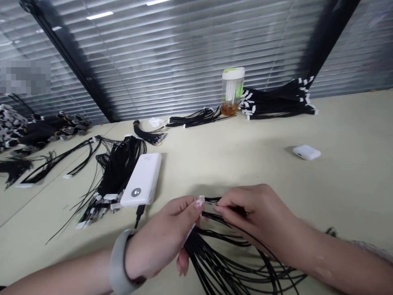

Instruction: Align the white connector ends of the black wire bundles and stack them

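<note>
Right of the power bank (143,178), my left hand (172,225) pinches a plug (202,199), my right hand (258,213) a wire (210,203), likely floppy: grip near its tip.

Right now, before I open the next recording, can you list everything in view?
White connector: at least one, white, left fingertips
Thin cables: many, black, below the hands
Power bank: one, white, left of centre
Cable plug: one, black, power bank's near end
Cable bundles: several, black, left and back
Crumpled scrap: one, white, back
Tumbler: one, clear, white-green lid, back
Earbud case: one, white, right
Table: cream, beneath
Slatted blinds: grey, behind
Wristband: one, grey, left wrist
Left hand: one, bare, centre
Right hand: one, bare, right of it
</note>
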`<action>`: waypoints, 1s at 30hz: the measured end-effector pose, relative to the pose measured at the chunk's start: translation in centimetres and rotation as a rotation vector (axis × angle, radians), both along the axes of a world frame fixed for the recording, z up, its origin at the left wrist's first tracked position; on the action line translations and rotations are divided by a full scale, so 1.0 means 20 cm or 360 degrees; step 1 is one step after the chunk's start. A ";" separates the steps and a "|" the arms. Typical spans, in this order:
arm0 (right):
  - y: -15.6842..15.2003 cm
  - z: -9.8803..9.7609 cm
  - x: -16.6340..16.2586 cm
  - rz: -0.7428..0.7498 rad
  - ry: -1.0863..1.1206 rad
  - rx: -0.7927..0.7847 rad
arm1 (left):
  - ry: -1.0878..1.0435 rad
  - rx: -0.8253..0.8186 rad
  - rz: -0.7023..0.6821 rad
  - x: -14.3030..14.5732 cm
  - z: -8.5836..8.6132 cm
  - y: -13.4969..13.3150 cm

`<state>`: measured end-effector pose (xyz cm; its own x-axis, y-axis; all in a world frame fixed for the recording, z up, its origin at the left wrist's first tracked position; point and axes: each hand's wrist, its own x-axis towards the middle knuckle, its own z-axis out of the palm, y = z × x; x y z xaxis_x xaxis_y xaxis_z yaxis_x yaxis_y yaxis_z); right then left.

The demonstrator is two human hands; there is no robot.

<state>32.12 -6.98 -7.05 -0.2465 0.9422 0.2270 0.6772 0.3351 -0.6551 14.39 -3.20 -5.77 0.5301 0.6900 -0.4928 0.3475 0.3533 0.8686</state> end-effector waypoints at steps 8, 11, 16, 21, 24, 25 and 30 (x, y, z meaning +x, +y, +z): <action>-0.01 -0.03 0.01 0.0097 -0.0119 0.0094 | -0.0017 -0.0004 -0.0005 0.00 -0.03 -0.03; 0.00 -0.03 0.02 0.0151 -0.0207 0.0048 | 0.0020 0.0003 -0.0021 0.01 -0.05 -0.03; 0.01 -0.03 0.03 0.0193 -0.0216 0.0031 | 0.0051 0.0054 -0.0124 0.01 -0.07 -0.02; 0.01 -0.03 0.02 0.0236 -0.0105 0.0076 | 0.0039 0.0081 -0.0158 0.01 -0.07 -0.03; 0.02 -0.02 0.01 0.0244 -0.0063 0.0105 | 0.0018 0.0078 -0.0162 0.02 -0.07 -0.03; 0.02 -0.01 0.02 0.0252 -0.0065 0.0121 | 0.0006 0.0089 -0.0159 0.02 -0.07 -0.03; 0.08 0.02 0.09 0.0118 -0.0288 0.0100 | -0.0131 0.0194 -0.0007 0.02 -0.07 0.00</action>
